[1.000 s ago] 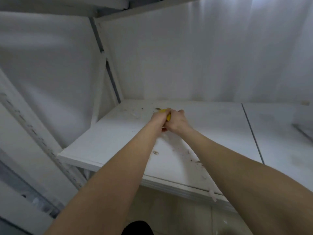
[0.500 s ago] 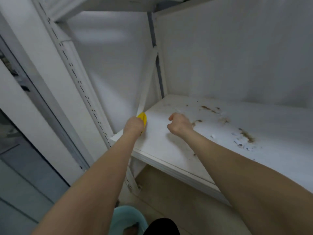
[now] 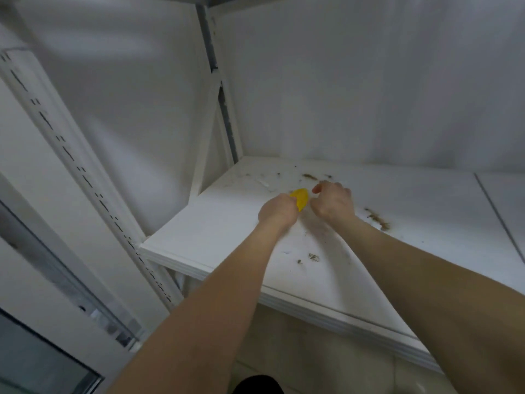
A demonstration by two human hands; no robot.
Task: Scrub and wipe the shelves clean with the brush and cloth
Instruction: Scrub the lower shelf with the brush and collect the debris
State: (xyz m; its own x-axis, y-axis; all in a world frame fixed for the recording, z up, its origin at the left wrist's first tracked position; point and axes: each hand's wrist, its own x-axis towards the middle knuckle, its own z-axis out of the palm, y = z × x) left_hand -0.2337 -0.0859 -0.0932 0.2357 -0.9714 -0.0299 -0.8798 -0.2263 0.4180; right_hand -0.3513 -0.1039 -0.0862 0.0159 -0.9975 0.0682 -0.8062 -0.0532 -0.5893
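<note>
A white shelf board point(image 3: 216, 234) carries brown dirt specks point(image 3: 376, 218) and pale scraps near its back corner. My left hand point(image 3: 277, 213) grips a yellow brush point(image 3: 301, 198), of which only the yellow end shows past my fingers. The brush sits over the shelf's left-middle part. Just to its right my right hand point(image 3: 333, 203) hovers with fingers curled, and I see nothing in it. No cloth is in view.
A perforated white upright point(image 3: 85, 177) stands at the shelf's left front corner, and another post point(image 3: 224, 115) runs up the back corner. White sheeting covers the walls behind. A seam point(image 3: 497, 214) splits the board on the right. Tiled floor lies below.
My left hand has carried the brush from the shelf's left edge back toward the middle, close beside my right hand. The view has swung right and down.
</note>
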